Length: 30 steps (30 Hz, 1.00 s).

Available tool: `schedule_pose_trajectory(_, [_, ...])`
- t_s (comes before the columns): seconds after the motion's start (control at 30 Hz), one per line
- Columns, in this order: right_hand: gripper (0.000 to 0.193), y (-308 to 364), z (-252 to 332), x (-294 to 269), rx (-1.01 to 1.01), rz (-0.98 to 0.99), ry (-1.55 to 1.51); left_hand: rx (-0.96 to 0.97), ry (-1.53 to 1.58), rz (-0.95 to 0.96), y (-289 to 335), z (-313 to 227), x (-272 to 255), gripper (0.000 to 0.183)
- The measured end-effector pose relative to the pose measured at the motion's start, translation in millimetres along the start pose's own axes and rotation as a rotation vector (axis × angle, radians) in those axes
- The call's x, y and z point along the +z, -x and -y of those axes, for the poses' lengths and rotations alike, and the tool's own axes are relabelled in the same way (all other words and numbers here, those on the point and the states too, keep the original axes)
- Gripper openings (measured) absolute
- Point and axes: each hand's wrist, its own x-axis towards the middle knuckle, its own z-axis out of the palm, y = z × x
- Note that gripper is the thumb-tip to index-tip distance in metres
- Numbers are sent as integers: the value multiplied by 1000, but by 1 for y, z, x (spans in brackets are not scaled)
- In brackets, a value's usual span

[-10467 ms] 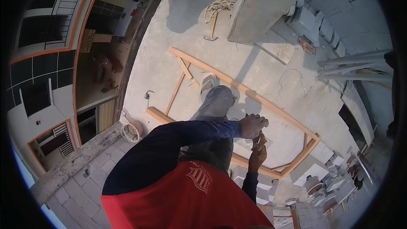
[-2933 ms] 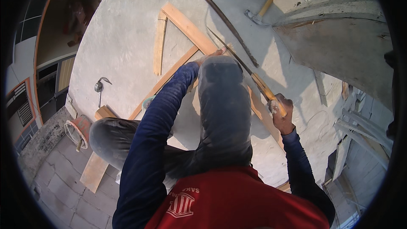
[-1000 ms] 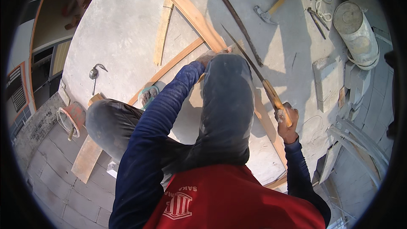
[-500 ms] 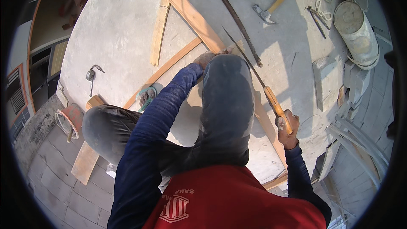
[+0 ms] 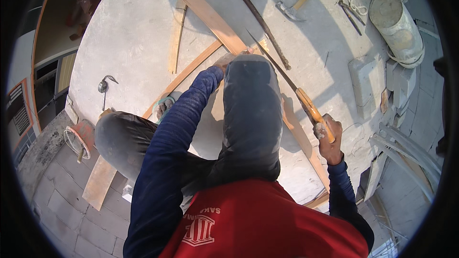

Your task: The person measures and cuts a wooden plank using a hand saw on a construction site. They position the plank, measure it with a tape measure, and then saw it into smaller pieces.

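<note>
Fingers of right hand clenched round handsaw handle; blade tip rests on wooden frame mid concrete floor. Left hand presses frame beside blade. Risk, judged: saw skips, nicks left hand or knee.

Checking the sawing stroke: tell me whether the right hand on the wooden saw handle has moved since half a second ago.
Yes. The right hand, gripping the wooden-handled handsaw, has drawn back toward the body, away from the long wooden plank on the concrete.
</note>
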Motion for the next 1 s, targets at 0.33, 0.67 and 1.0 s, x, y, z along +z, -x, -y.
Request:
schedule_pose_trajectory(0.33, [18, -74, -155, 89, -119, -66, -13, -10, -63, -29, 0, -7, 3, 88])
schedule_pose_trajectory(0.67, [17, -13, -6, 9, 182, 14, 4, 14, -54, -11, -8, -2, 0, 94])
schedule_pose_trajectory(1.0, [26, -35, -109, 17, 77, -115, -20, 13, -95, -44, -2, -1, 2, 100])
